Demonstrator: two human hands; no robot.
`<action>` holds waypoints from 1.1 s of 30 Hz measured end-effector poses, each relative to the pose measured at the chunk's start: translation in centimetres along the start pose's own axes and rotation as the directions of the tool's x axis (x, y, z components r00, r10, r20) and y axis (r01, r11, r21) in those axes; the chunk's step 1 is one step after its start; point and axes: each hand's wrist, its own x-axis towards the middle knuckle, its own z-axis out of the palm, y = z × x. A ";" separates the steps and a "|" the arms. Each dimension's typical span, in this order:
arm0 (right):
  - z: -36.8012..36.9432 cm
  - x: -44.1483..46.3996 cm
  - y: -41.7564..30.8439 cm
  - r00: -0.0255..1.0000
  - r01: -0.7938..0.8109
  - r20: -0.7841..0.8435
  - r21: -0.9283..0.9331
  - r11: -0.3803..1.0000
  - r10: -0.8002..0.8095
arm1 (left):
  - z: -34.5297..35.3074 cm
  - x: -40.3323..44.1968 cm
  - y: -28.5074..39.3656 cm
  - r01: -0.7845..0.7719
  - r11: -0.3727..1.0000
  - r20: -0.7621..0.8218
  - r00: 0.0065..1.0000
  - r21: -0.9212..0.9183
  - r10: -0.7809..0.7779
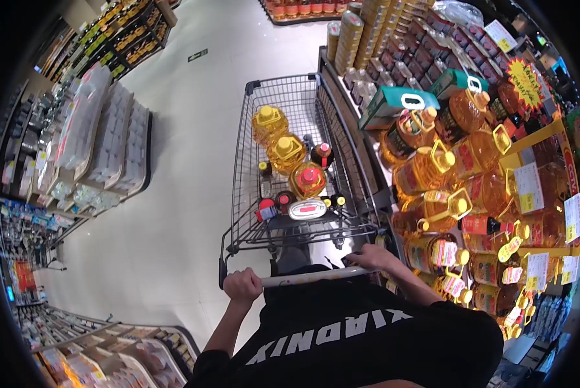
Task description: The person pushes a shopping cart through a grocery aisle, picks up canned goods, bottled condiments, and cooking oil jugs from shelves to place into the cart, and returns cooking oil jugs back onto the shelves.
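Observation:
A wire shopping cart (239, 161) stands in front of me. My left hand (243, 284) is wrapped around the left end of its pale handle (316, 278). At the handle's right end, my right hand (372, 257) is closed on the cart; its fingertips are partly hidden beside dark parts. Inside the basket are two large yellow oil jugs with yellow caps (286, 152) and one with a red cap (308, 180). Several smaller dark bottles (322, 154) and a red-topped container (266, 209) sit around them. An oval white and red plate (307, 209) is at the basket's near end.
Close along the cart's right side is a display of large oil bottles (426, 169), with stacked cans (349, 39) farther ahead. White packaged goods (112, 136) fill a shelf island on the left. Pale floor (193, 116) runs between them. Another shelf (141, 362) is at the lower left.

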 end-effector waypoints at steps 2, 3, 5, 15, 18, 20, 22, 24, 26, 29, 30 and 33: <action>-1.8 1.2 -1.2 0.987 -0.016 -0.164 -0.132 0.991 -0.006 | 0.1 3.4 -0.1 0.013 1.000 0.026 1.000 -0.011 -0.012; -3.1 1.5 -2.1 0.980 -0.024 -0.199 -0.157 0.987 -0.008 | 0.5 5.0 -0.3 -0.004 1.000 0.019 1.000 -0.024 0.004; -5.9 2.9 -4.0 0.980 -0.106 -0.180 -0.134 0.985 0.082 | 1.1 8.2 -1.4 0.001 1.000 0.039 0.999 0.003 -0.002; -16.8 9.3 -11.0 0.499 -0.002 -0.862 0.100 0.995 0.087 | 4.3 25.3 -4.7 -0.033 0.999 0.031 0.999 0.041 0.032; -20.6 11.9 -12.3 0.409 0.063 -0.912 0.042 0.997 0.013 | 5.2 30.4 -5.2 0.018 0.999 0.127 0.992 0.047 -0.024; -23.3 13.8 -12.8 0.347 0.106 -0.936 -0.025 0.994 -0.060 | 5.5 33.9 -4.9 0.030 0.999 0.148 0.988 0.044 -0.036; -25.9 15.5 -13.3 0.301 0.147 -0.947 -0.073 0.986 -0.115 | 5.8 37.2 -4.5 0.046 0.998 0.163 0.985 0.040 -0.052; -28.2 17.0 -13.9 0.304 0.176 -0.934 -0.140 0.974 -0.189 | 6.0 40.4 -4.2 0.098 0.995 0.146 0.984 0.010 -0.099; -29.7 18.5 -14.0 0.248 0.197 -0.917 -0.268 0.943 -0.312 | 7.5 42.9 -4.7 0.106 0.993 0.071 0.991 0.050 -0.109; -32.2 20.7 -14.1 0.196 0.172 -0.856 -0.450 0.876 -0.478 | 9.3 46.7 -4.9 0.157 0.974 -0.035 0.988 0.160 -0.154; -33.2 20.7 -14.5 0.204 0.192 -0.848 -0.455 0.870 -0.489 | 9.6 47.9 -4.9 0.152 0.978 -0.044 0.988 0.146 -0.147; -35.5 22.1 -14.9 0.153 0.207 -0.820 -0.519 0.829 -0.552 | 10.6 50.9 -5.6 0.138 0.981 -0.061 0.989 0.135 -0.131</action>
